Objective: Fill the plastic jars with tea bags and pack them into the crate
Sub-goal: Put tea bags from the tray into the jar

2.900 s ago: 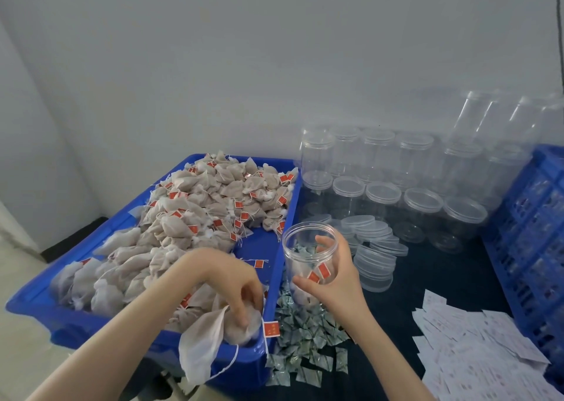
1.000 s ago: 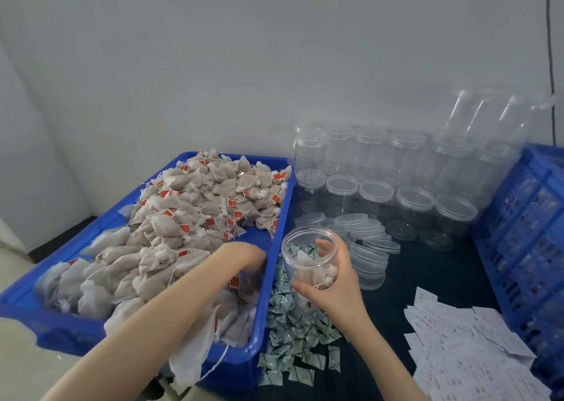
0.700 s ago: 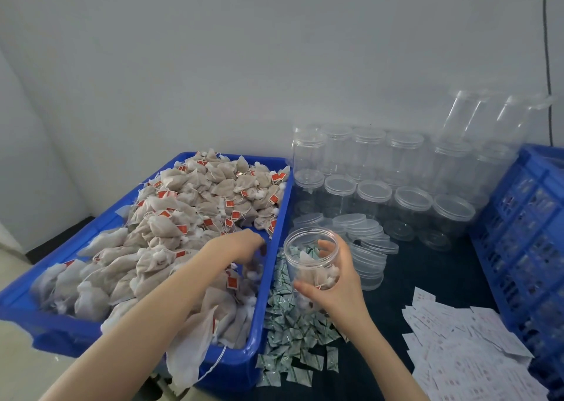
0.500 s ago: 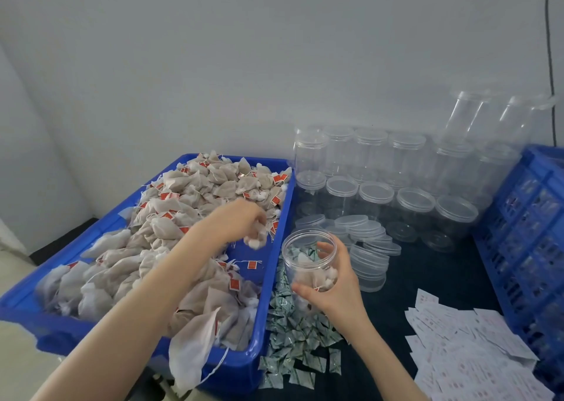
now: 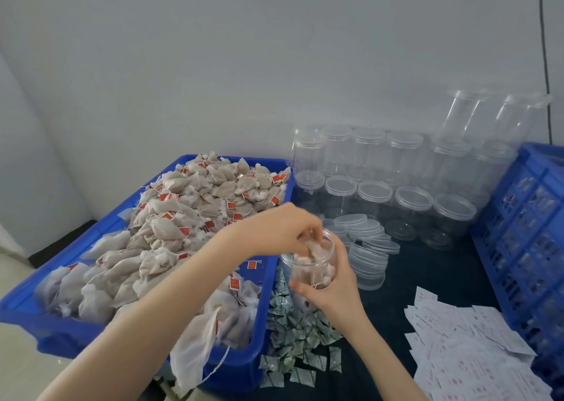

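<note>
— Over the dark table (image 5: 427,266), what is at the centre?

— One clear jar (image 5: 311,266), open-topped and part full of tea bags, held just right of the blue tub (image 5: 259,355). The right hand (image 5: 332,291) grips it from below and behind, fingers curled round its wall.

— And the other hand?

— The left hand (image 5: 283,230) is at the jar's mouth, fingertips bunched on a tea bag (image 5: 314,249) that dips past the rim.

— What lies beside the jar?

— The tub at left, heaped with tea bags (image 5: 189,217) with red tags. Small green-and-white sachets (image 5: 293,333) are scattered on the table under the jar, against the tub's wall.

— Farther out?

— Loose clear lids (image 5: 366,248) in low stacks just right of the jar. Behind them, rows of empty jars (image 5: 375,181) stand against the wall, some lidded, a few more stacked higher at right. White paper slips (image 5: 464,355) lie spread at lower right. The blue crate (image 5: 525,226) stands at the right edge, its latticed side toward the table.
</note>
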Demonstrator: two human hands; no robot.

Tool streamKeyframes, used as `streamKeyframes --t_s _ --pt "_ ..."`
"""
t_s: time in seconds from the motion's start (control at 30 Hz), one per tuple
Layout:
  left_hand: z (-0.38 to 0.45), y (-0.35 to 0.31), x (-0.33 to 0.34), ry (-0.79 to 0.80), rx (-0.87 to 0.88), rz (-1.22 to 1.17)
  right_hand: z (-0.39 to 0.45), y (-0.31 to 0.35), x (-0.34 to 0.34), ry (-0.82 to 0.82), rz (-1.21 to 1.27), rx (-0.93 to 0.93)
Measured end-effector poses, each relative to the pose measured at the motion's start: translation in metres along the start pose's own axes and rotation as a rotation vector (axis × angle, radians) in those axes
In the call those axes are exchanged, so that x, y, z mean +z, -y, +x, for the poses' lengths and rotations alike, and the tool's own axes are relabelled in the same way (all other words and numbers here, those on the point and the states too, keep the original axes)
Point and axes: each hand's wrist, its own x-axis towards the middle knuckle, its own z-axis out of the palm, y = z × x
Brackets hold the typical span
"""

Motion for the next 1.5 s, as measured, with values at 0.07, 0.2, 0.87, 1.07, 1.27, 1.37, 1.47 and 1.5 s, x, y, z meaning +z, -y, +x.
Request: streamKeyframes --t_s 0.07,0.2,0.87,1.07,1.27,1.37,1.47,1.5 --pt "0.006 -0.001 0.01 0.126 0.043 0.08 -0.001 0.0 -0.001 0.016 -0.001 0.006" --pt "0.01 0.001 0.01 0.241 0.053 0.065 -0.003 0.0 -0.001 0.027 -0.012 0.02" --pt "0.003 0.08 0.094 0.541 -0.487 0.211 -0.017 -0.006 -0.009 -0.026 0.014 0.028" --pt "0.004 0.085 0.081 0.313 -0.411 0.267 -0.019 -0.008 -0.014 -0.046 0.007 0.019" --pt "-0.004 0.085 0.03 -0.041 -0.402 0.164 -0.019 -0.01 -0.008 -0.03 0.011 0.043" --pt "-0.011 0.071 0.003 -0.236 -0.36 0.14 -0.02 -0.012 -0.006 -0.012 0.01 0.065" --pt "-0.015 0.052 -0.015 -0.417 -0.244 0.08 -0.021 -0.012 -0.004 0.001 0.012 0.065" --pt "-0.014 0.044 -0.017 -0.442 -0.197 0.037 -0.021 -0.012 -0.004 0.001 0.014 0.066"
